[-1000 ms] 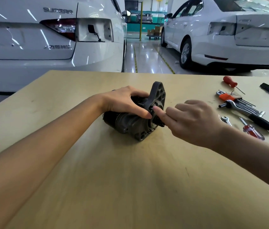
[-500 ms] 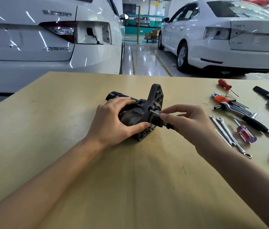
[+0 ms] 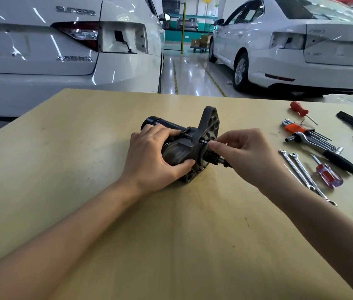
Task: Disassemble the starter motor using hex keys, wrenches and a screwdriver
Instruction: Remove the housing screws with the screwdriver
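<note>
Head view: starter motor lies on its side mid-table. Left hand wraps the body, fingers curled over it, likely to stop it rolling. Right hand pinches a thin bolt jutting from the mounting flange, seemingly drawing it out by fingers. Wrenches and screwdriver lie at right, within reach.

One starter motor, two hands, two screwdrivers (both red-handled), two white cars.
</note>
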Available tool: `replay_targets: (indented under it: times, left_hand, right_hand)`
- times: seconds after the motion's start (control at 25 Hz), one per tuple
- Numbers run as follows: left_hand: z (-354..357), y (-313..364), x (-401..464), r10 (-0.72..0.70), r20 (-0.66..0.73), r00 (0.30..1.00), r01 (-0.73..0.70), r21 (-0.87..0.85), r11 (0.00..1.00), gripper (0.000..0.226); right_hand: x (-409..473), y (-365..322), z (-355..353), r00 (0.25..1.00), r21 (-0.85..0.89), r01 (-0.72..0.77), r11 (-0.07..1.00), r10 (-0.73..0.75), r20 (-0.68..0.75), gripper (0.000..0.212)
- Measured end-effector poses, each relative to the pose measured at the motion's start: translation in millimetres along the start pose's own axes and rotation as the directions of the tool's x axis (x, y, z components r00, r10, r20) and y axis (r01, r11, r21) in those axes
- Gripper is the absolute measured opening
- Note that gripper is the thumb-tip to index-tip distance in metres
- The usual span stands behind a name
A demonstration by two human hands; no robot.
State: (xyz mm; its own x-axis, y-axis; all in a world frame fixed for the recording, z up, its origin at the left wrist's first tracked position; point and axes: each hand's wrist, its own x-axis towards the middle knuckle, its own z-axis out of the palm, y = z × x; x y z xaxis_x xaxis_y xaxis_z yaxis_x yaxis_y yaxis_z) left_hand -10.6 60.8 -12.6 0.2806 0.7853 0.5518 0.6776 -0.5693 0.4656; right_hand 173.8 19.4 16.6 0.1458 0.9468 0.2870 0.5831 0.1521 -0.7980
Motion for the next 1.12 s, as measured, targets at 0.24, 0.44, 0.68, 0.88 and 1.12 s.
replay_targets:
  times: [0.24,0.44,0.68,0.88,1.12]
  left_hand:
    - [1.6,-2.6,-0.2,0.002,-0.039,0.999,-0.002,-0.008,1.000,0.062]
    - [-1.2,0.2,3.5,0.034,0.014,0.999,-0.034,0.050,0.998,0.069]
    - [-4.3,3.0,9.9,0.049,0.062,0.997,-0.053,0.063,0.997,0.075]
    - [-1.1,7.4,10.4,0.036,0.023,0.999,-0.037,0.034,0.999,0.063]
    - [-2.4,8.8,11.0,0.016,0.017,1.000,-0.017,0.010,1.000,0.059]
  right_hand:
    - [-6.9,5.5,10.4,0.969,-0.210,0.151,0.966,-0.187,-0.162,0.020]
    - [-9.0,1.1,10.5,0.936,-0.334,0.234,0.913,-0.305,-0.177,0.014]
    - [-3.7,3.1,10.8,0.959,-0.224,0.190,0.956,-0.230,-0.165,0.016]
    - [-2.2,4.3,8.5,0.962,-0.204,0.188,0.961,-0.222,-0.157,0.017]
    - [-4.4,0.3,10.4,0.903,-0.396,0.307,0.866,-0.396,-0.166,0.011]
